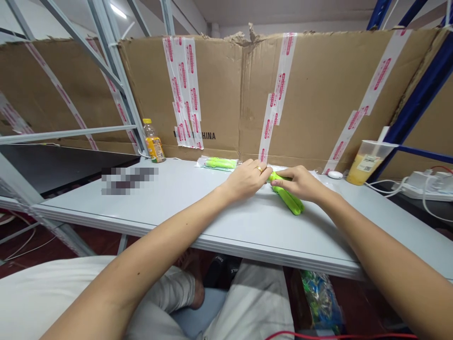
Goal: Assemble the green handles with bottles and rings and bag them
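Observation:
A lime-green item with long, smooth, handle-like parts rests on the grey tabletop, slanting toward me; its exact kind does not show. My right hand is closed over its upper part, thumb pressed along it. Curled against the far end of the same item is my left hand, with a ring on one finger; its fingertips are partly hidden. Some clear plastic lies under and behind both hands. Beyond my left hand is a similar lime-green item in a clear plastic wrapper, lying flat.
A juice bottle with a yellow cap stands at the back left. At the back right are a cup of yellow drink, a small white round case and a white power strip. Taped cardboard walls the back edge.

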A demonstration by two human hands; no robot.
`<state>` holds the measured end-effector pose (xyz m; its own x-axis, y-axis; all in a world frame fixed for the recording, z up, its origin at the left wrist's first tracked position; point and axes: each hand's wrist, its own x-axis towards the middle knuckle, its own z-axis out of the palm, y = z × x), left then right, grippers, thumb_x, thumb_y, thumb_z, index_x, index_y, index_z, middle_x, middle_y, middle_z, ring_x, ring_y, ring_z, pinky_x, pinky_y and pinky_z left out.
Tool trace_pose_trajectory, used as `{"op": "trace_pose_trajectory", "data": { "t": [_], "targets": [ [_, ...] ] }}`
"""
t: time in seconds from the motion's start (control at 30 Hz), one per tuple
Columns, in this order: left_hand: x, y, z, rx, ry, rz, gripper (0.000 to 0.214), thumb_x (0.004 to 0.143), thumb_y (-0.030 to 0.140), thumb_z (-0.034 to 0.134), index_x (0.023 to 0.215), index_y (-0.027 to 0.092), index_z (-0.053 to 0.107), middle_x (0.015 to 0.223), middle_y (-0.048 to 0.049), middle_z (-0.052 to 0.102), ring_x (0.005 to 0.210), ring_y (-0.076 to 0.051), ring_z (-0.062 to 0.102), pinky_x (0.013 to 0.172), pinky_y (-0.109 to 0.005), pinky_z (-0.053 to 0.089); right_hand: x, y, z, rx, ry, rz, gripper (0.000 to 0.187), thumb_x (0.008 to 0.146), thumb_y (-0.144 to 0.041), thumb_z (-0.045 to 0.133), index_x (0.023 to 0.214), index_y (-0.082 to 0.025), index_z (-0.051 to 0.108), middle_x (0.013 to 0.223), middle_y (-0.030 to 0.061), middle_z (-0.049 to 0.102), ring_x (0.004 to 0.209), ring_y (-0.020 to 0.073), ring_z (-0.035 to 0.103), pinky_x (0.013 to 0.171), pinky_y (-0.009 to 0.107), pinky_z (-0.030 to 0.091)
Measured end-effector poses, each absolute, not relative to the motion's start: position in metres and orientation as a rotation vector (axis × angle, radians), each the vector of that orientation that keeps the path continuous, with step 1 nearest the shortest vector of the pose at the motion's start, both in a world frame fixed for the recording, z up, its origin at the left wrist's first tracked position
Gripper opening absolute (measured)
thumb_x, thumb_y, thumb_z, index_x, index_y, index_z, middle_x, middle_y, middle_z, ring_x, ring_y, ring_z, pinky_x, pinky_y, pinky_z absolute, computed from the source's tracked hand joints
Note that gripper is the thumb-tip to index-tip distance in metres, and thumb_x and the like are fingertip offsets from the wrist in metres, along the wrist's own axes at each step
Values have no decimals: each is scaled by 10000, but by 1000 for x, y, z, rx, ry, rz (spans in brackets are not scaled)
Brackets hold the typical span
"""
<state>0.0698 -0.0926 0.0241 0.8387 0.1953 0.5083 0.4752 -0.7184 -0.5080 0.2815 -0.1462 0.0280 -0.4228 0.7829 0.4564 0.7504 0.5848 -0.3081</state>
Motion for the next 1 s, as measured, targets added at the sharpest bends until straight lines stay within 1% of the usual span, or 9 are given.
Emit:
{"op": "trace_pose_trajectory", "data": {
  "t": [0.13,0.2,0.33,0.5,0.67,0.73,0.8,0.9,1.0],
  "targets": [
    [66,-95,29,-2475,-621,-583,389,988,380,426,1235,95,522,1119,-160,660,1022,-282,626,796,-376,445,277,-142,22,-1326,-2185,-481,368,951,-512,519,931,-206,722,783,44,639,678,167,493,576,301,231],
    [63,-97,30,-2572,-716,-575,446,992,405,409,1317,106,469,1160,-153,670,1046,-281,641,797,-371,457,276,-140,20,-1381,-2176,-707,333,960,-470,520,1032,-218,724,831,64,656,717,185,518,566,311,197],
    [63,-98,30,-2646,-830,-530,368,989,363,429,1271,139,506,1133,-133,697,1006,-273,671,774,-359,462,276,-139,18,-1381,-2222,-877,311,969,-411,522,1135,-220,702,854,74,673,765,201,545,566,319,191],
    [65,-95,26,-2569,-760,-510,288,984,317,472,1163,107,553,1062,-138,691,954,-269,670,729,-346,456,277,-143,21,-1434,-2276,-763,292,961,-439,527,1015,-207,696,853,67,693,674,184,542,547,315,182],
    [67,-91,20,-2519,-657,-494,243,998,293,454,1095,99,563,1001,-125,677,944,-242,650,747,-337,456,278,-145,23,-1419,-2332,-523,288,949,-442,536,852,-214,683,753,53,678,672,197,569,561,300,253],
    [68,-90,20,-2487,-627,-508,243,995,294,461,1097,98,563,995,-126,672,948,-239,642,763,-340,457,278,-145,23,-1408,-2321,-446,263,935,-441,560,884,-223,698,773,50,694,696,205,591,575,300,288],
    [68,-90,21,-2446,-592,-537,254,982,299,483,1112,96,562,1004,-130,665,962,-246,630,783,-351,459,279,-144,25,-1392,-2283,-391,267,905,-460,607,1001,-238,719,853,50,724,748,219,620,603,301,335],
    [66,-88,25,-2375,-579,-613,271,944,297,536,1136,107,559,1037,-133,652,985,-264,612,796,-370,463,288,-141,32,-1274,-2214,-288,423,864,-495,656,1204,-247,697,950,56,737,823,230,648,694,316,429],
    [60,-82,29,-2336,-643,-731,305,923,276,550,1184,117,540,1065,-131,643,1007,-268,601,811,-372,469,311,-134,39,-1225,-1952,-274,372,949,-416,514,1170,-199,720,982,85,737,870,227,667,785,340,484]
  ]
}}
